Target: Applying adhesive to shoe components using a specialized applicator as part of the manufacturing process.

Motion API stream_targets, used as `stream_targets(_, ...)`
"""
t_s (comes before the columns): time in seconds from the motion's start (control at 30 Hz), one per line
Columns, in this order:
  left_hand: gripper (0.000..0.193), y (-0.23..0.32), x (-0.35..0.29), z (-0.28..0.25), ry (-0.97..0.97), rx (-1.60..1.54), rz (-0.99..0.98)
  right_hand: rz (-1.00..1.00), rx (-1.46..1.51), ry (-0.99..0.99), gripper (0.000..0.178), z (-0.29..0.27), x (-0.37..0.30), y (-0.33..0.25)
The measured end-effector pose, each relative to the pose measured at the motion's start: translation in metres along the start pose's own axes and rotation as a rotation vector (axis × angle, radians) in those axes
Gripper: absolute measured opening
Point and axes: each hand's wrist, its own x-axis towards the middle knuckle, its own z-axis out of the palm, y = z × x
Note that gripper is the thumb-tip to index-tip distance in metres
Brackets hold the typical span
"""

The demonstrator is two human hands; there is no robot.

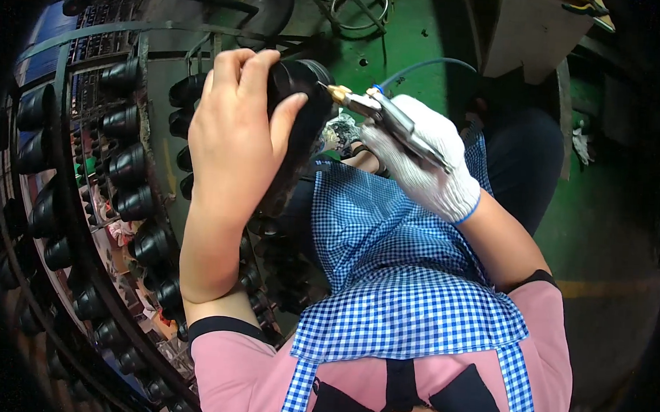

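Observation:
My bare left hand [234,132] grips a black shoe [311,120], with the thumb and fingers near one end of it. The shoe is tilted over my lap, and its far part shines. My right hand [439,155], in a white knitted glove, is closed around a small metal spray gun [394,119]. The gun's brass nozzle points left at the shoe's upper end, very close to it; I cannot tell if they touch. From the gun, a thin grey-blue hose [424,63] runs up and to the right.
Metal racks [96,258] at my left carry many rows of black shoes. A blue checked apron [414,305] covers my lap. A coiled hose [360,12] lies on the green floor [602,218] ahead, and a pale box-like stand [525,34] is at the far right.

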Motion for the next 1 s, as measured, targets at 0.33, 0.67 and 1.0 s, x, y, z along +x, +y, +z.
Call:
stream_targets(0.33, 0.045, -0.047, 0.017, 0.012, -0.064, 0.253, -0.128, 0.098, 0.035, -0.062, 0.025, 0.05, 0.023, 0.018)
stream_targets(0.67, 0.064, -0.062, -0.013, -0.006, 0.009, -0.292, -0.527, -0.199, -0.08, 0.026, 0.024, 0.068, -0.006, 0.013)
stream_targets(1.0, 0.05, -0.015, -0.182, -0.014, -0.045, -0.844, -0.942, -0.06, -0.17, -0.244, 0.027, 0.048, -0.027, 0.003)
